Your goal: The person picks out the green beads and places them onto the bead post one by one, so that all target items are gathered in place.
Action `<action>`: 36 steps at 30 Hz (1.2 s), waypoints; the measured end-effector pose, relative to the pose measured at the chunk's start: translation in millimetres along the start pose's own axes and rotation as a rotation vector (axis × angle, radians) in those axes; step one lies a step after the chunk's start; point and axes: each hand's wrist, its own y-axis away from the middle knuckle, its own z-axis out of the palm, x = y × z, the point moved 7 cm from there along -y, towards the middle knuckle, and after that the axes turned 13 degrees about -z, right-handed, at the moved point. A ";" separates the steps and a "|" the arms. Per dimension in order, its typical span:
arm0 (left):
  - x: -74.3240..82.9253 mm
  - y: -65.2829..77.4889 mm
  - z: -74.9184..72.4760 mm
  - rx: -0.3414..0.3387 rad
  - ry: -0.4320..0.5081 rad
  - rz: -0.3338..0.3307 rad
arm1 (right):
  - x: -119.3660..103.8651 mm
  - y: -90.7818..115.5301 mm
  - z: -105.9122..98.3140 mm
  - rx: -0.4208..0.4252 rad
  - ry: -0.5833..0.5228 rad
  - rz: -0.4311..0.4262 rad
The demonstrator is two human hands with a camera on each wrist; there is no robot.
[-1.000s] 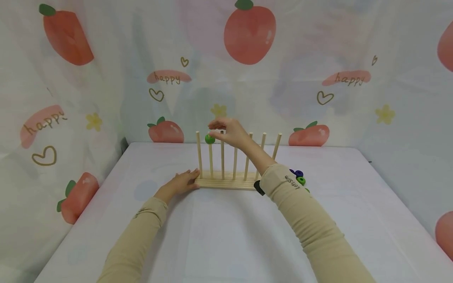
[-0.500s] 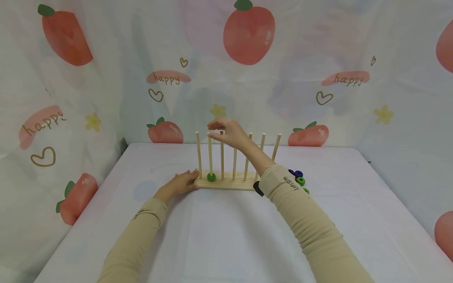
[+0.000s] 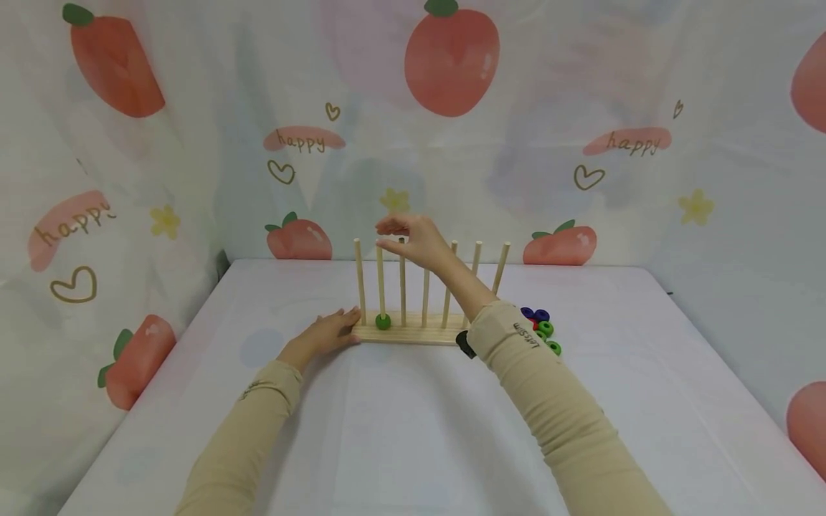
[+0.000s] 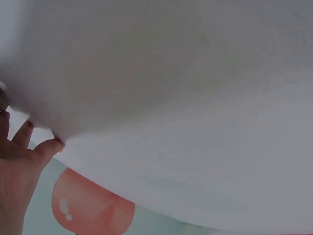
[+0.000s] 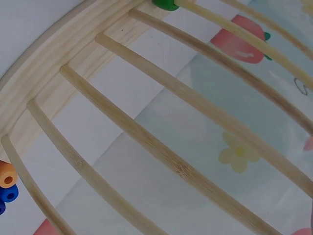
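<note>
A wooden peg stand with several upright pegs stands on the table. A green bead sits at the foot of the second peg from the left, around it; the right wrist view shows part of the same green bead at the top edge. My left hand holds the stand's left end, thumb at the front side and fingers farther back. My right hand hovers at the top of the second peg, thumb and fingers apart with nothing between them.
Several loose beads, purple, red and green, lie right of the stand, partly behind my right sleeve. The right wrist view shows an orange bead and a blue bead there. Printed cloth rises behind the table.
The green bead, at the top of the second peg a second ago, has dropped down to the base, released from my right hand. Both hands have stayed nearly in place.
</note>
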 end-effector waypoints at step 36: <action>2.7 0.8 -0.9 0.002 0.012 0.030 | -21.2 32.6 -25.9 0.036 -0.076 -0.088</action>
